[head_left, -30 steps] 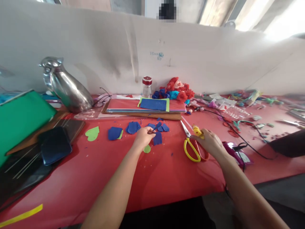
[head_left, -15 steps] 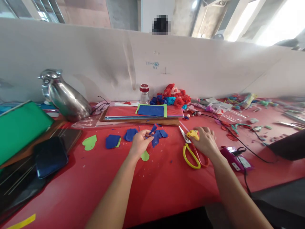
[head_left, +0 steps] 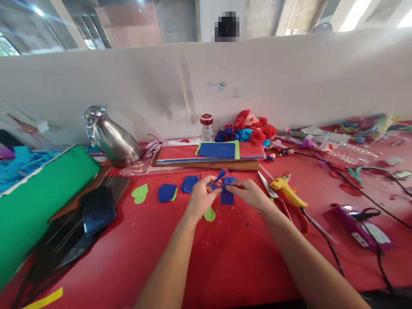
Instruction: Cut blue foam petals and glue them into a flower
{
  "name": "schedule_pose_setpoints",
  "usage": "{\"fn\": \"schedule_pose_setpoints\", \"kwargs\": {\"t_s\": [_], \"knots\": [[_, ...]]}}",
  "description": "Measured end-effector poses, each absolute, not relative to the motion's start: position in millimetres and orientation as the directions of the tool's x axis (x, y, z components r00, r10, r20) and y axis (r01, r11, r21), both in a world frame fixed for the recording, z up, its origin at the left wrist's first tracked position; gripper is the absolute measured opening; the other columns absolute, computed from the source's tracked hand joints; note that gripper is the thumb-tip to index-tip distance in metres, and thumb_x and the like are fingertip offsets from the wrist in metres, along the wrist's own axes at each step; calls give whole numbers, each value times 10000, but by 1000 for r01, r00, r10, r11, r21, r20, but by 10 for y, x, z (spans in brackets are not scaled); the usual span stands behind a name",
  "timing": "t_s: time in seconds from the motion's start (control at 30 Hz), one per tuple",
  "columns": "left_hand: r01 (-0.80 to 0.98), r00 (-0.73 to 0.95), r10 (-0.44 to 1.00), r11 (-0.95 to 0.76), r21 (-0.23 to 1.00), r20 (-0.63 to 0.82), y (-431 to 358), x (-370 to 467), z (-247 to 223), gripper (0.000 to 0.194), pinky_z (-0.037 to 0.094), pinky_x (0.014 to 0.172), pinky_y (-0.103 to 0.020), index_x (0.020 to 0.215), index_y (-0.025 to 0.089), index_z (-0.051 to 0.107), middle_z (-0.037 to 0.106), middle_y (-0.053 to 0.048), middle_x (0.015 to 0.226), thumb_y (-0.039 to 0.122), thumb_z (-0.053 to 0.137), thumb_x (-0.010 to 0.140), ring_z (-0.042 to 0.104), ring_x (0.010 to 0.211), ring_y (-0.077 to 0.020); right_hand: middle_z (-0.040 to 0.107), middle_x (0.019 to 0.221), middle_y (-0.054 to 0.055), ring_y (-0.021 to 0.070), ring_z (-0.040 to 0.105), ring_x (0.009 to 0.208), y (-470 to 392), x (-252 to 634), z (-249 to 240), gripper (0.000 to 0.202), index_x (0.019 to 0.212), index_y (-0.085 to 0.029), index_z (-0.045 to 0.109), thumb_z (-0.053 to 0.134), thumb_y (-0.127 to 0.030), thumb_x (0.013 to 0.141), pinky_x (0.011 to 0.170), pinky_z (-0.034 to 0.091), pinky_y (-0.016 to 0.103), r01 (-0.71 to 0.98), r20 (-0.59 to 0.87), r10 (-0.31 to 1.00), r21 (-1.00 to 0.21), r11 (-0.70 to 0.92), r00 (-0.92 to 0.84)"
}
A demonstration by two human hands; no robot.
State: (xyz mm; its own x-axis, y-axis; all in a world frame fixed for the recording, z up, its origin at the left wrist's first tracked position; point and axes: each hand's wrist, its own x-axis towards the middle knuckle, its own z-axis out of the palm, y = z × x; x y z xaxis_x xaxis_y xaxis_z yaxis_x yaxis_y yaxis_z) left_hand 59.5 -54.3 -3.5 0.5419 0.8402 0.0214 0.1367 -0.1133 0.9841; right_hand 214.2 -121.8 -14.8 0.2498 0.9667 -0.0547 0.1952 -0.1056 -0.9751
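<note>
My left hand is closed, its thumb and fingers pinching a small blue petal piece that sticks up past the fingertips. From the right, my right hand meets it, thumb and forefinger pinched at blue material by the left fingertips; the exact grip is partly hidden. Below them lie more blue petals and a light green leaf shape. Further left are two small stacks of blue petals and a green heart-shaped cutout. A yellow glue gun rests beside my right forearm, over scissors.
Behind the hands sits a stack of coloured sheets, with a red-lidded jar and fabric flowers. A steel jug, phone and green box stand left. A purple power box with cables lies right.
My right hand has let go of the glue gun, which now lies on the table, and has moved left to my left hand. The view has shifted, so things appear further right.
</note>
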Motion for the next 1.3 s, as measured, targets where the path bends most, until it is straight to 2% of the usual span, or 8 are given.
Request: {"fn": "schedule_pose_setpoints", "kwargs": {"t_s": [0.07,0.13,0.23,0.43,0.8,0.97,1.13,1.3], "knots": [[99,497,868,-74,992,15,-563,596,-22,177,330,522,-206,849,181,579,605,20,795,198,667,695,411,510,-53,709,639,6,189,630,663,-1240,2170,-165,301,649,-188,735,680,-484,664,697,470,310,60,-71,925,-993,-101,372],[23,476,879,-28,999,13,-578,603,-16,146,302,509,-209,826,185,559,528,44,659,286,633,751,382,497,-63,715,643,17,187,633,674,-1248,2200,-158,307,647,-194,741,711,-499,633,709,472,305,-95,-90,876,-994,-51,474],[-89,471,882,23,996,22,-589,628,-28,189,288,512,-213,757,182,558,418,58,539,364,577,803,359,487,-73,715,631,28,164,627,635,-1247,2227,-126,300,638,-201,743,774,-491,565,666,475,280,-287,-139,819,-957,32,557],[-261,563,817,318,912,-124,-643,702,-78,262,292,492,-207,686,158,556,547,19,730,350,732,659,369,484,-37,714,623,29,131,610,566,-1262,2204,-42,323,615,-197,731,851,-447,449,587,474,249,-501,-215,801,-857,120,558],[-342,698,688,564,752,-199,-674,753,-116,139,290,474,-187,639,120,554,539,6,706,149,685,674,322,443,-15,710,622,37,143,624,583,-1303,2126,48,312,619,-172,725,828,-446,510,607,477,271,-529,-180,832,-835,154,525],[-338,747,642,589,734,-171,-675,744,-123,141,263,459,-180,625,118,544,529,4,678,146,644,722,281,424,-11,709,634,41,135,618,586,-1300,2121,18,318,638,-165,731,802,-465,558,631,478,279,-533,-156,862,-833,147,482],[-329,780,607,601,728,-149,-653,739,-150,173,247,456,-180,610,120,538,525,4,666,165,685,688,281,425,-11,705,629,42,124,610,586,-1295,2123,-8,313,629,-157,728,804,-454,568,668,488,283,-556,-174,871,-821,129,459],[-299,760,631,554,777,-157,-668,754,-170,190,256,466,-194,613,115,556,514,2,672,195,723,657,315,454,-19,707,624,46,139,620,590,-1325,2081,57,337,633,-158,731,798,-479,559,671,510,306,-550,-168,871,-824,133,462]]}}
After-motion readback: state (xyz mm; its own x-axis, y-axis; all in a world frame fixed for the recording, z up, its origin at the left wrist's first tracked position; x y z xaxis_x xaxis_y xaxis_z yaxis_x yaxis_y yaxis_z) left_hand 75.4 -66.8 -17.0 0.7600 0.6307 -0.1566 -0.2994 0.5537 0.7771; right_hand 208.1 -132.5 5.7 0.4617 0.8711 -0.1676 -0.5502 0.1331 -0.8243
